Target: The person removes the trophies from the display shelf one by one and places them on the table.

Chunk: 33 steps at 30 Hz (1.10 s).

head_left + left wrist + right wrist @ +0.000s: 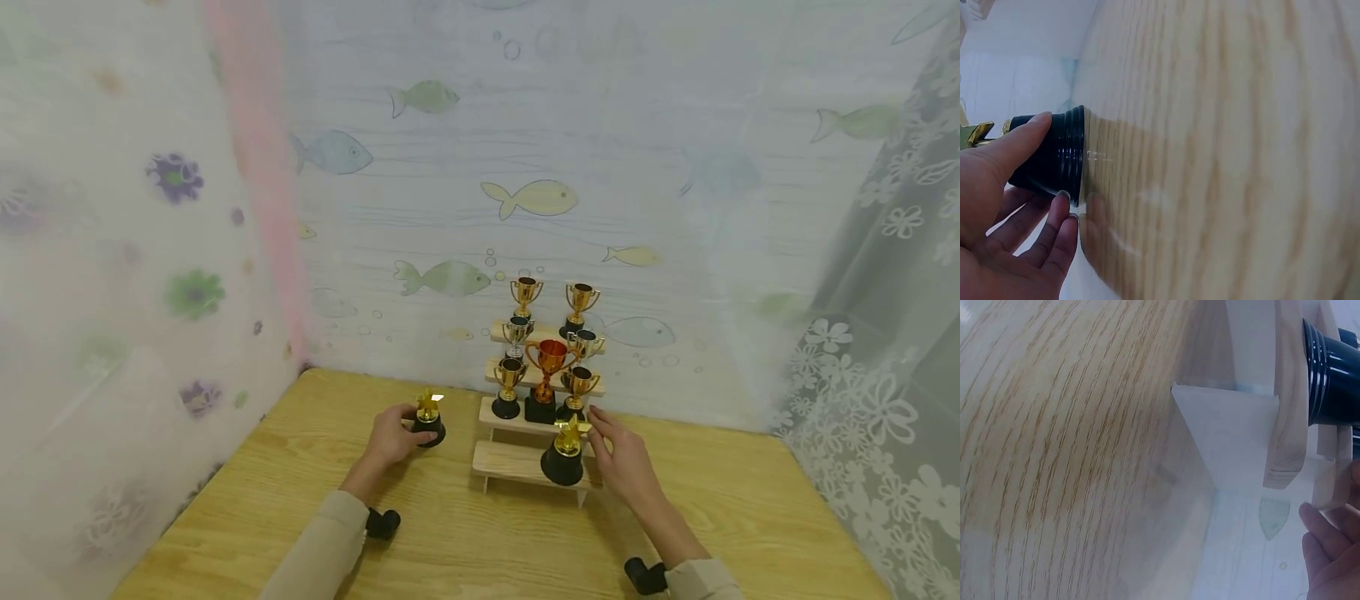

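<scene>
My left hand (pixel 393 435) grips the black base of a gold star trophy (pixel 428 418) on the table, left of a stepped wooden stand (pixel 506 463). In the left wrist view its thumb lies along one side of the black base (pixel 1054 150), fingers on the other, and the base's rim is right at the wood. On the right part of the stand's lowest step is a second star trophy (pixel 562 457). My right hand (pixel 626 462) is beside it, fingers loosely extended near the step ends. The right wrist view shows these fingers (pixel 1329 540) apart from the black base (pixel 1334 381).
Higher steps hold several gold and silver cup trophies, with a larger orange-red cup (pixel 551 358) in the middle. The stand is on a wood-grain table (pixel 450 550), close to the fish-print curtain (pixel 420 208) behind. Lace-patterned fabric (pixel 885 433) hangs at the right.
</scene>
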### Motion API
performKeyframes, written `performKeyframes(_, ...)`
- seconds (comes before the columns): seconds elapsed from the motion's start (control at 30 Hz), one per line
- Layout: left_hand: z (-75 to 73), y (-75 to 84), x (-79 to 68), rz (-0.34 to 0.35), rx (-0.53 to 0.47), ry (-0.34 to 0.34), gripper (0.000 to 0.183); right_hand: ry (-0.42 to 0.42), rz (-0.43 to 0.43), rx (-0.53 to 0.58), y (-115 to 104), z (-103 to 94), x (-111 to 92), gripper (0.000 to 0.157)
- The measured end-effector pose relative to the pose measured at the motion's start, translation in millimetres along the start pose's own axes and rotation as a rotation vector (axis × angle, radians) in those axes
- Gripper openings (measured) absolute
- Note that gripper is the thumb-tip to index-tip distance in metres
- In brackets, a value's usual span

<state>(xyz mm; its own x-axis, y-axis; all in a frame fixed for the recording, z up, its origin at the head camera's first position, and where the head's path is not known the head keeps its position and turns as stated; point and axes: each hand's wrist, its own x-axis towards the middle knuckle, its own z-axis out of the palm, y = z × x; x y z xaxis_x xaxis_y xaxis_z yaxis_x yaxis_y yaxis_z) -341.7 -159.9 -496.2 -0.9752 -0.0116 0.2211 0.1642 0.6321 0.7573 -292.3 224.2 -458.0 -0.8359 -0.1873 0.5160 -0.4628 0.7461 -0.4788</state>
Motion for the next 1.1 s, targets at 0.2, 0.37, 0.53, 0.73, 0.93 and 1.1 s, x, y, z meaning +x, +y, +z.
performKeyframes(0.2,-1.5,-0.4,-1.8,-0.010,0.008,-0.013,0.057,0.001,-0.001,0.007,-3,-1.2,0,0.035)
performKeyframes(0.37,-4.7,-1.7,-5.4,-0.020,0.019,-0.030,0.069,-0.014,0.012,0.008,-2,-0.2,0,0.036)
performKeyframes(0.53,-9.8,1.3,-11.5,-0.036,0.006,-0.044,0.075,-0.014,0.013,0.006,-1,-0.6,0,0.036)
performKeyframes(0.73,-14.5,1.2,-19.0,-0.030,-0.028,-0.038,0.070,-0.003,0.002,0.000,-1,-0.5,0,0.037)
performKeyframes(0.93,-17.4,2.4,-23.3,-0.009,-0.054,-0.026,0.060,-0.009,0.008,0.006,-1,-0.5,0,0.037)
performKeyframes(1.1,-19.4,9.8,-29.3,-0.036,-0.103,-0.016,0.050,-0.002,0.003,0.004,-1,-0.5,0,0.036)
